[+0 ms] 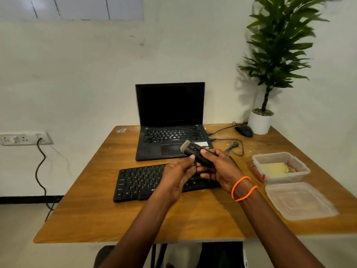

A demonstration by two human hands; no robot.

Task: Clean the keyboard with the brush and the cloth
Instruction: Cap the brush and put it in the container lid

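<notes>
A black keyboard [143, 180] lies on the wooden table [96, 215] in front of me, its right part hidden under my hands. Both hands hold a dark brush [193, 150] with pale bristles pointing up and left, raised above the keyboard's right end. My right hand [222, 169] grips the brush body, thumb on top. My left hand [177, 176] touches the handle from the left, thumb on it. A yellowish cloth [274, 168] lies in an open plastic box [301, 169] at the right.
A black open laptop [170, 117] stands behind the keyboard. At the back right sit a mouse [243, 131], a loose cable [233, 147] and a potted plant [259, 122]. The box's lid [300, 201] lies near the right edge. A wall socket [25, 138] with a hanging cord is at left.
</notes>
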